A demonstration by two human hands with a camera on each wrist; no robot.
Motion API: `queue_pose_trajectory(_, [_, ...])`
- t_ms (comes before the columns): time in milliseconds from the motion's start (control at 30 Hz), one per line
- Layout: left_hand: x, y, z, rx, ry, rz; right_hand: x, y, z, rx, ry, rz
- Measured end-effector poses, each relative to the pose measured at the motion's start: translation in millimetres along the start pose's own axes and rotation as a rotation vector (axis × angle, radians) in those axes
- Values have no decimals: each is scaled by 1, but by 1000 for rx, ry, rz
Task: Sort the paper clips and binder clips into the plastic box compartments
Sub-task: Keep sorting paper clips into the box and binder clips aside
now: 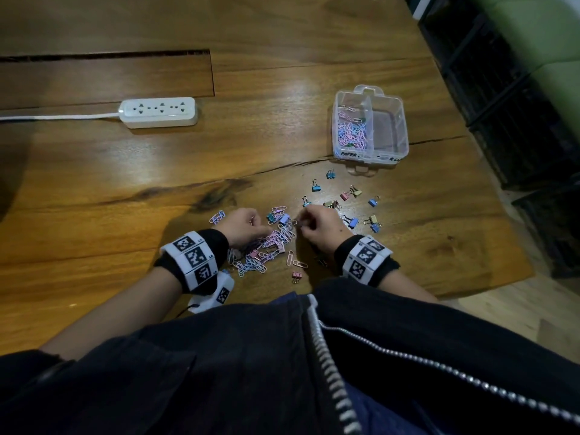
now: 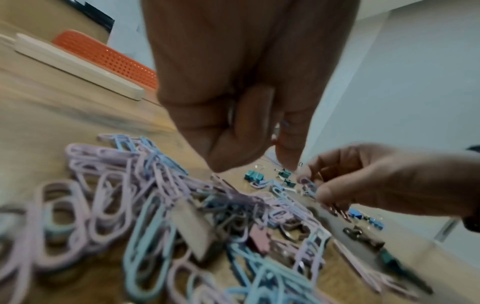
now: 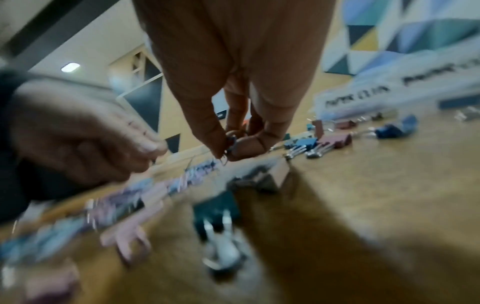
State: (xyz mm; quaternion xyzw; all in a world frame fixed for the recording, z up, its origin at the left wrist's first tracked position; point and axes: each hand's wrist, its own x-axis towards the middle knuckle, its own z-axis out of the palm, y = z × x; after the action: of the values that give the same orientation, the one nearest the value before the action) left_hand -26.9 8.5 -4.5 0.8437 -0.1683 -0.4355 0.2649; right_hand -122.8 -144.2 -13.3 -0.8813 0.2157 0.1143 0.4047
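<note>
Paper clips (image 1: 276,243) are light, springy wire that tangles, so pinch one loop like the right hand (image 1: 320,226) does; left hand (image 1: 243,226) curled, grip unclear.

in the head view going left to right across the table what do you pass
power strip → left hand → pile of paper clips → right hand → scattered binder clips → plastic box

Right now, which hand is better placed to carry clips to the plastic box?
Probably the right hand: the plastic box stands on its side, and it already pinches a clip. The left hand is farther away.
</note>
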Motion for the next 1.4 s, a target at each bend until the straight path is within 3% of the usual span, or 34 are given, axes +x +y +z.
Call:
queue_pose_trajectory(100, [-4,8,10,180,104,58,-2,4,-12,398,26,150])
queue_pose_trajectory(233, [0,12,24,478,115,74,-2,5,-25,804,-72,268])
queue_pose_trajectory(467, [6,15,28,363,55,47,-1,2,-23,1129,-127,438])
queue_pose_trajectory(533, [8,14,27,232,19,46,0,-1,-18,1019,-113,426])
queue_pose_trajectory(667, [6,12,17,134,65,86,1,-5,0,304,-69,254])
queue_pose_trajectory(767, [1,11,6,-18,25,73,1,-8,11,-62,-30,145])
queue_pose_trajectory(933, [0,4,-10,-775,-148,-92,8,-15,22,-332,21,30])
queue_pose_trajectory(1067, [-3,-2,-11,-960,-175,-117,13,-15,26,-384,-29,-32])
queue_pose_trajectory(1167, [-5,-1,-7,-783,-163,-81,12,-11,21,-343,-79,-4])
queue_pose_trajectory(1333, [-11,-2,9,236,8,121,8,-6,8,-139,-45,44])
queue_pose_trajectory(1400, [-13,-5,15,533,31,202,7,-1,1,89,-23,106])
